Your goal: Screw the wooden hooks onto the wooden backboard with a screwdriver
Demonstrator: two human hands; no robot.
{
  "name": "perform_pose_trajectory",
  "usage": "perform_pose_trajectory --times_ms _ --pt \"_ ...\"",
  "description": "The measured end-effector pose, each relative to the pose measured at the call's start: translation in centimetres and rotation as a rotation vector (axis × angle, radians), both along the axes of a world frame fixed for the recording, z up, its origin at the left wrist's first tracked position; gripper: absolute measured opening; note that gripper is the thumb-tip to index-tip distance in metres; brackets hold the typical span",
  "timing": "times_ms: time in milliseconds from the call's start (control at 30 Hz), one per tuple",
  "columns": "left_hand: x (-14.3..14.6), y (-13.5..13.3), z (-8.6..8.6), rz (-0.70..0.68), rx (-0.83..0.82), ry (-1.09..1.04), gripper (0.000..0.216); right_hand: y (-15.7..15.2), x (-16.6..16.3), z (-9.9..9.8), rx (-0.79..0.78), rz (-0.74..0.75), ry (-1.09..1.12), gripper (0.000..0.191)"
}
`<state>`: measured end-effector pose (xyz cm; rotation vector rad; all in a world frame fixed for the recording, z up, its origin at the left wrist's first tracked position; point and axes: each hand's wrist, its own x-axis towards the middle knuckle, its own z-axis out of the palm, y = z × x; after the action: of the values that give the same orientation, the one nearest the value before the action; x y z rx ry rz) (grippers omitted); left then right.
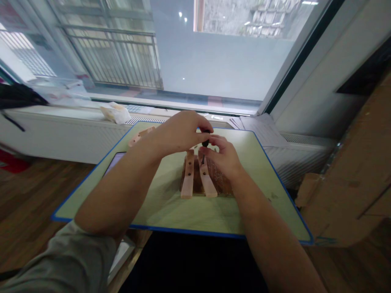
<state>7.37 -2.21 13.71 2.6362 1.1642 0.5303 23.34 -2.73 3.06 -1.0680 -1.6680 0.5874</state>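
Observation:
My left hand reaches over from the left, its fingers closed round the black handle of an upright screwdriver. Just below that handle, my right hand pinches at the shaft with thumb and fingers. The tip points down at a hole in the right wooden piece. Beside it lies a matching left wooden piece, also with dark holes and a wider near end. Both rest on a reddish-brown block, partly covered by my right hand. Whether a screw sits under the tip is too small to tell.
The pale table has a blue edge. At its left are another wooden piece, partly behind my left forearm, and a phone-like device. Crumpled packaging and papers lie by the window. A cardboard box stands right.

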Motion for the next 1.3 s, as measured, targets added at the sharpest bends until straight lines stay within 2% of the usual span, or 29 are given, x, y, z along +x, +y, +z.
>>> perform_pose_trajectory --times_ms 200,433,567,733,867,1033,1167,1300 --pt "0.1 -0.2 0.0 0.131 0.062 -0.052 0.029 -0.1 -0.2 0.2 -0.032 -0.015 0.001 0.020" --pt "0.3 -0.2 0.0 0.066 0.015 -0.098 0.024 -0.2 0.3 0.2 -0.020 0.047 0.025 0.022" --pt "0.4 -0.2 0.0 0.052 0.021 -0.120 0.027 0.0 0.5 0.2 -0.038 0.025 0.015 0.022" --pt "0.5 -0.4 0.1 0.160 0.091 -0.127 0.030 0.1 0.2 0.1 -0.100 -0.059 0.022 0.026" --pt "0.6 -0.4 -0.1 0.198 0.141 -0.090 0.032 0.0 -0.1 0.0 -0.037 -0.076 0.020 0.029" --pt "0.6 -0.3 -0.1 0.176 0.141 -0.079 0.028 -0.2 0.3 0.2 0.023 -0.042 -0.050 0.032" --pt "0.5 -0.2 0.0 0.114 0.075 -0.083 0.025 0.2 0.9 0.2 0.045 0.018 -0.052 0.022" --pt "0.7 0.0 -0.3 0.064 0.009 -0.132 0.033 0.6 1.0 0.1 0.039 0.048 -0.035 0.021"
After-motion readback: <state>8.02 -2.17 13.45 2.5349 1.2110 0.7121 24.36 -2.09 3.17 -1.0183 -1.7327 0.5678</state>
